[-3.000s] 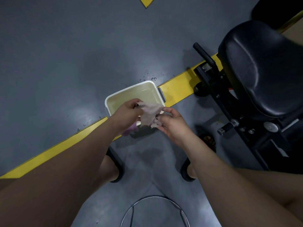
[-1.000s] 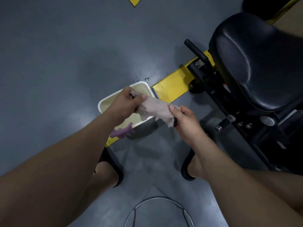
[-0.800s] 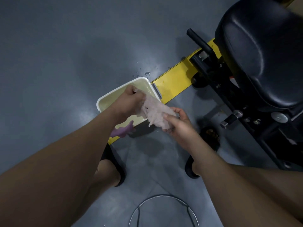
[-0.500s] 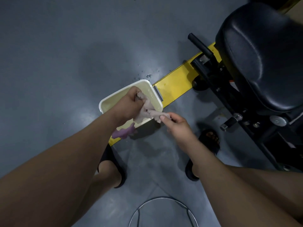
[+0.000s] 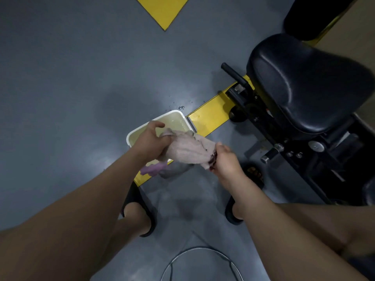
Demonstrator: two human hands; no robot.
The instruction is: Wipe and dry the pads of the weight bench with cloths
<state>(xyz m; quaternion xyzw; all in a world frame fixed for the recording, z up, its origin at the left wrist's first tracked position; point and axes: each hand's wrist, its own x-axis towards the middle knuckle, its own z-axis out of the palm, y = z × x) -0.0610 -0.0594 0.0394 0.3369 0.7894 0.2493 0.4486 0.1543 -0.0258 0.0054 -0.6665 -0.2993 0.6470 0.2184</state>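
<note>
Cloth (image 5: 188, 149) now pulled out wide between both hands, above near edge of basin (image 5: 176, 112); half a second ago it sat bunched at left hand (image 5: 151, 139). Reads as wringing done, cloth opened for wiping. Seat pad (image 5: 304, 86), right of basin, not yet touched. Left fingers curled round one end, right hand (image 5: 225, 159) pinches other. Cloth pale pinkish-grey, crumpled, limp, probably damp. Purple cloth (image 5: 154, 169) dangles at basin's near side.

the pink cloth (image 5: 188, 149) is wrinkled, pulled out sideways in midair. purple cloth (image 5: 154, 169) dangles just below it, shiny black pad (image 5: 304, 88) off right
</note>
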